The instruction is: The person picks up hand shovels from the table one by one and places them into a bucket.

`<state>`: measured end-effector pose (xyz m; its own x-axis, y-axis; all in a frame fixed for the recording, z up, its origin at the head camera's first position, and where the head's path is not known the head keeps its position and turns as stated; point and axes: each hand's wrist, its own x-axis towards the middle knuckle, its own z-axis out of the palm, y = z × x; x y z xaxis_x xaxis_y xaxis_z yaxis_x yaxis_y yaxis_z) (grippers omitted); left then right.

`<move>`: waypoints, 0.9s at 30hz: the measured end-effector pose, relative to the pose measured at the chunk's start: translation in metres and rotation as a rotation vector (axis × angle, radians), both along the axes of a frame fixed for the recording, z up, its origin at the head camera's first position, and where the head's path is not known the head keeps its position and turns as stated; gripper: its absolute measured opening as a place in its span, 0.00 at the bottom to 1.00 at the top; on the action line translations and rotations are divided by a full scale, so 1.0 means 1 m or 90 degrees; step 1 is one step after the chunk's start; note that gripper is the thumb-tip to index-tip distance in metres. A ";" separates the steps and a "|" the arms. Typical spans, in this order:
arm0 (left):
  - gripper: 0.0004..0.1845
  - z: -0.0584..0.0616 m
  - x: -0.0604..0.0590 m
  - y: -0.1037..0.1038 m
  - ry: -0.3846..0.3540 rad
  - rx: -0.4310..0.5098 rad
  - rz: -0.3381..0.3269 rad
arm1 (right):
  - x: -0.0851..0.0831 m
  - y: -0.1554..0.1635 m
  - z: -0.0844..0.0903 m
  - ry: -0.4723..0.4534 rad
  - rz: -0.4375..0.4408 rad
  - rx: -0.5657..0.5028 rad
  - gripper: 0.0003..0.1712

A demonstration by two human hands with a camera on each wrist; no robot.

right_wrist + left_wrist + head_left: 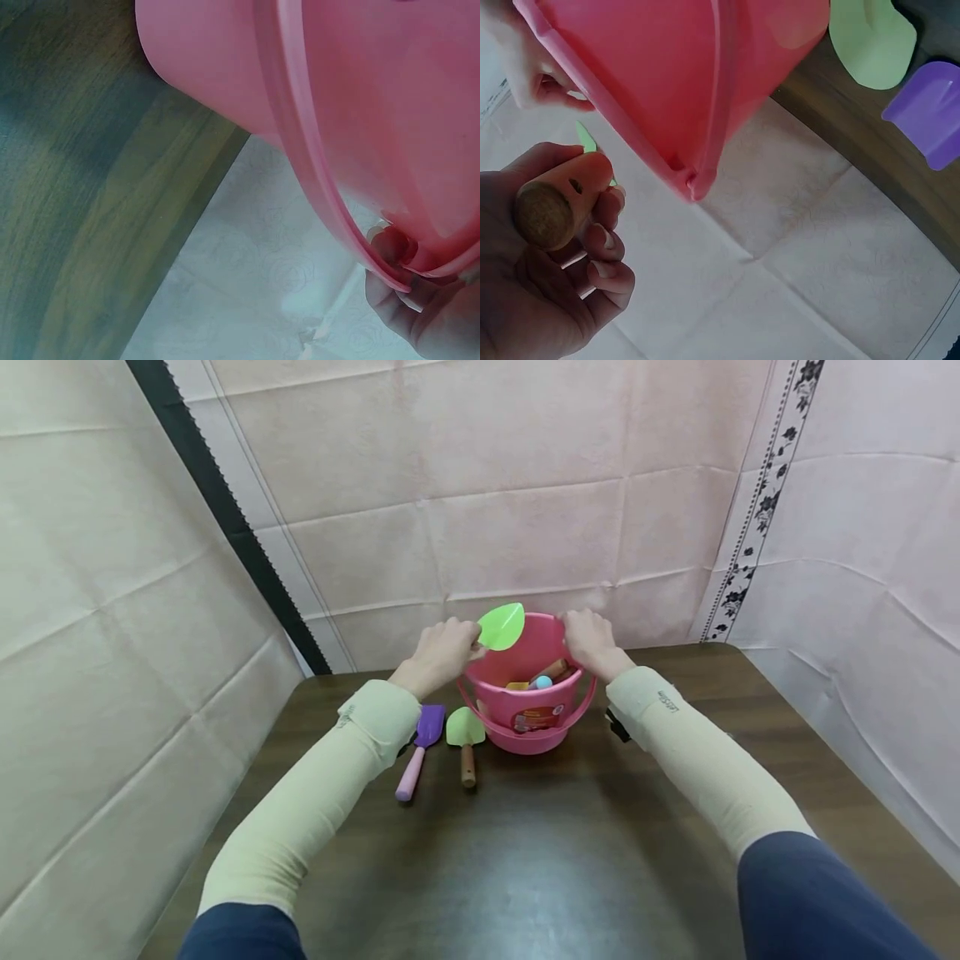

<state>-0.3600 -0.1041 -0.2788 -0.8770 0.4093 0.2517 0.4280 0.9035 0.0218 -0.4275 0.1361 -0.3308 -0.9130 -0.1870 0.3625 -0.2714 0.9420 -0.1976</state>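
A person stands at the dark wooden table (pixel 525 860) with both hands up at a pink toy bucket (pixel 525 727) that sits near the table's far edge, close to the cloth-covered wall.

The left hand (pixel 442 652) has its fingers curled round the wooden handle (pixel 551 210) of a toy trowel with a bright green blade (pixel 501 625), held at the bucket's left rim with the blade above the opening. The right hand (pixel 592 639) grips the right rim; the right wrist view shows fingertips (pixel 394 244) hooked over the rim's edge, clamped on the plastic.

My reading is that the trowel is either just leaving the bucket or just going in, while the right hand steadies the pail. 2 more tools already lie on the table to the left of the bucket: a purple spade with a pink handle (pixel 418 752) and a pale green spade with a wooden handle (pixel 466 739). That makes unloading look likelier. If so, the next move calls for carrying the trowel clear of the rim and down beside those 2, without tipping the bucket.

Inside the bucket, only scraps show: something blue (pixel 542 682), something orange-yellow, a brown handle. I cannot name them. The bucket's bail hangs down in front. A small dark object (pixel 617 725) by the right forearm is mostly hidden by the sleeve. Both wrist views are filled with pink plastic, and the bucket's contents are out of their sight.
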 end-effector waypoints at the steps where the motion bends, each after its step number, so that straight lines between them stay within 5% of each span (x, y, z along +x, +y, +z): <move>1: 0.13 0.000 -0.002 0.002 -0.005 -0.004 -0.001 | 0.000 -0.001 0.000 -0.001 -0.001 -0.001 0.16; 27: 0.14 -0.008 -0.033 0.038 -0.157 -0.064 -0.017 | -0.004 0.001 0.000 -0.008 -0.004 -0.001 0.15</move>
